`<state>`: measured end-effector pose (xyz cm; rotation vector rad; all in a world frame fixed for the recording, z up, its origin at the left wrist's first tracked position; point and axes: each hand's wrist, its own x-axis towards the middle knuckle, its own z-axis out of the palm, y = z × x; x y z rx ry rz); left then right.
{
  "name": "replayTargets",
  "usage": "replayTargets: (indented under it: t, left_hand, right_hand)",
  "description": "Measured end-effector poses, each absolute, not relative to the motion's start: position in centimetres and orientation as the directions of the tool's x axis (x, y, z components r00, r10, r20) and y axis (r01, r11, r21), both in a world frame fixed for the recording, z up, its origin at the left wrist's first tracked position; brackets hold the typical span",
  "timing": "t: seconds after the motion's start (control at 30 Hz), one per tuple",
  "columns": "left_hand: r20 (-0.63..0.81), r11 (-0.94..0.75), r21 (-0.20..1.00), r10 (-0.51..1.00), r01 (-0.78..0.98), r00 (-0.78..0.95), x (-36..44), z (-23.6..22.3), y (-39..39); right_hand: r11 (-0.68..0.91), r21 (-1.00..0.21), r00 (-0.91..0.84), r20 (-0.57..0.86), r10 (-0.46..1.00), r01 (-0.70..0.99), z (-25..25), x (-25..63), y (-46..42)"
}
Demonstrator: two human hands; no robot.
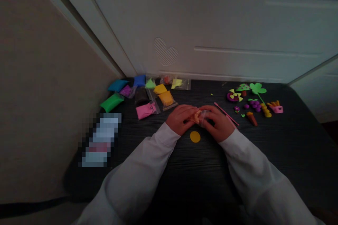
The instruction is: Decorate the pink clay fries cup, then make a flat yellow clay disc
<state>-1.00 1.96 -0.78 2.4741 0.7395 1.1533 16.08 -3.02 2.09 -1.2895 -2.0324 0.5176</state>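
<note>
Between my two hands is a small clear bag of pale orange modelling clay (pixel 196 116). My left hand (pixel 180 117) has its fingers closed on the bag's left side. On the right side, my right hand (pixel 217 122) pinches the clear plastic part. Fingers cover much of the bag, so its opening cannot be made out. A flat yellow clay disc (pixel 195 136) lies on the dark table just below the hands. Beside my right hand rests a thin pink modelling tool (pixel 226 114), lying at a slant.
Several bags of coloured clay, including a pink one (pixel 146 110) and a green one (pixel 112 102), lie at the back left. A pixelated phone-like screen (pixel 101 140) is at the left. Small clay figures, such as a green clover (pixel 257 88) and a pink basket (pixel 276 108), sit at the right.
</note>
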Motion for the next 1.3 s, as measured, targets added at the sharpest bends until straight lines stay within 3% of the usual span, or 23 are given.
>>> replayTargets:
  t: [0.3,0.53,0.7,0.8,0.93,1.1,1.3]
  left_hand:
    - [0.563,-0.767,0.549,0.632,0.331,0.532,-1.1,-0.3,1.8]
    - [0.606,-0.806,0.511,0.584,0.298,0.540,-0.9,-0.4,1.6]
    - [0.567,-0.767,0.551,0.632,0.328,0.528,-0.9,-0.3,1.7]
    - [0.533,-0.725,0.581,0.683,0.371,0.499,-1.1,-0.4,1.8]
    - [0.480,-0.653,0.619,0.754,0.436,0.448,-1.3,-0.4,2.0]
    - [0.428,-0.566,0.661,0.824,0.493,0.371,-1.4,-0.2,2.1]
    - [0.393,-0.515,0.693,0.856,0.505,0.334,-1.5,-0.2,2.3]
  right_hand:
    - [0.405,-0.662,-0.237,0.332,0.913,0.631,2.1,16.9,-3.0]
    - [0.403,-0.685,-0.287,0.285,0.915,0.606,1.6,17.0,-2.9]
    - [0.342,-0.744,-0.180,0.293,0.939,0.574,2.1,17.2,-2.8]
    - [0.237,-0.864,-0.014,0.257,0.966,0.445,2.5,17.8,-2.7]
    - [-0.031,-0.994,0.095,-0.021,0.995,0.103,2.6,18.4,-2.6]
    - [-0.272,-0.934,-0.008,-0.278,0.961,-0.230,2.2,18.5,-2.3]
    - [-0.316,-0.877,0.011,-0.343,0.939,-0.363,2.3,18.5,-2.2]
